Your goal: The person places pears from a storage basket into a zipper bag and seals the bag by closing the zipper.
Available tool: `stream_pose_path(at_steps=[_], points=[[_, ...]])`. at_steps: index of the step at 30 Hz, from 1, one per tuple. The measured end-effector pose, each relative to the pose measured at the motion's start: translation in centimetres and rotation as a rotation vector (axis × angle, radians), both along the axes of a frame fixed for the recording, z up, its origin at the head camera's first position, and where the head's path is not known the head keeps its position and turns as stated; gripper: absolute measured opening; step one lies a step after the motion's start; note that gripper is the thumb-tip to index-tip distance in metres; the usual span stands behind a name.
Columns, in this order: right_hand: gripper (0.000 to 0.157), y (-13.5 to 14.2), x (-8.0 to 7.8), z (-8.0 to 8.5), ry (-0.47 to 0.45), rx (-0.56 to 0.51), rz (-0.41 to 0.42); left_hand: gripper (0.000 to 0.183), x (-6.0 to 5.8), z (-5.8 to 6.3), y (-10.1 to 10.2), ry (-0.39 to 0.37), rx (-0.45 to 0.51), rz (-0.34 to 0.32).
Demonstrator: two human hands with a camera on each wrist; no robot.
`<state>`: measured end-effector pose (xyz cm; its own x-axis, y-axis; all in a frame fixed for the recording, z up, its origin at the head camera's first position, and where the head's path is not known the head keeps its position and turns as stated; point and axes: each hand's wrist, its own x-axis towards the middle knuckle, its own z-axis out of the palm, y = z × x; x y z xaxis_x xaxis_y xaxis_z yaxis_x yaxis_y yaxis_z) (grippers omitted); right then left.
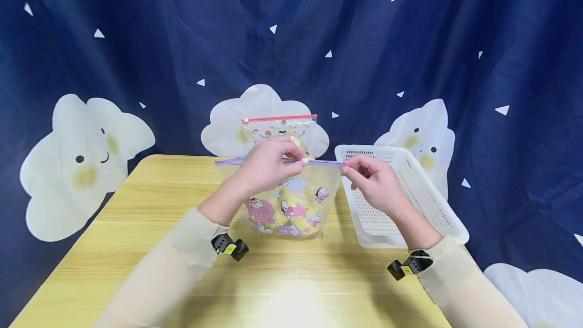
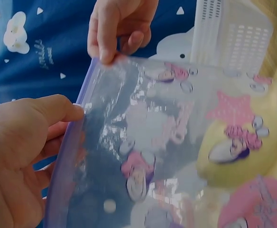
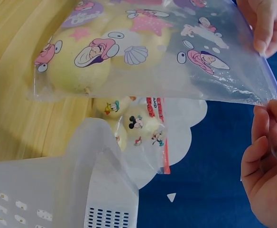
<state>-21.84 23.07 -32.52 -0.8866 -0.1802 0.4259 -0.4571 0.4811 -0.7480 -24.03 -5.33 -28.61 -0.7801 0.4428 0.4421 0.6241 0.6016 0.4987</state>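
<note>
A clear zip bag (image 1: 302, 201) with pink and purple cartoon prints stands upright on the table, with yellow round things (image 3: 77, 66) in its lower part. Along its top runs a purple zip strip (image 1: 325, 163). My left hand (image 1: 273, 163) pinches this strip near its middle, at a small white slider (image 1: 305, 161), with thumb and index finger. At the strip's right end, the thumb and fingers of my right hand (image 1: 375, 183) pinch the top corner. The strip is stretched straight between both hands and runs on to the left behind my left hand.
Behind the bag stands a second printed zip bag (image 1: 273, 128) with a red zip, also holding yellow round things. A white perforated basket (image 1: 382, 241) lies on the wooden table (image 1: 282, 277) at the right. A dark blue curtain (image 1: 291, 59) hangs behind.
</note>
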Motion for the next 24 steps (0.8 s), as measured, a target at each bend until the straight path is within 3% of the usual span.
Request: stream_pose_path(at_steps=[15,24], points=[[0.009,0.3,-0.2,-0.2,-0.002,0.003,-0.011,0.011,-0.1,-1.1,-6.7,-0.11,0.085,0.055],[0.009,0.3,-0.2,-0.2,-0.011,0.004,-0.015,0.009,0.0,-1.6,-10.3,-0.079,0.091,0.095]])
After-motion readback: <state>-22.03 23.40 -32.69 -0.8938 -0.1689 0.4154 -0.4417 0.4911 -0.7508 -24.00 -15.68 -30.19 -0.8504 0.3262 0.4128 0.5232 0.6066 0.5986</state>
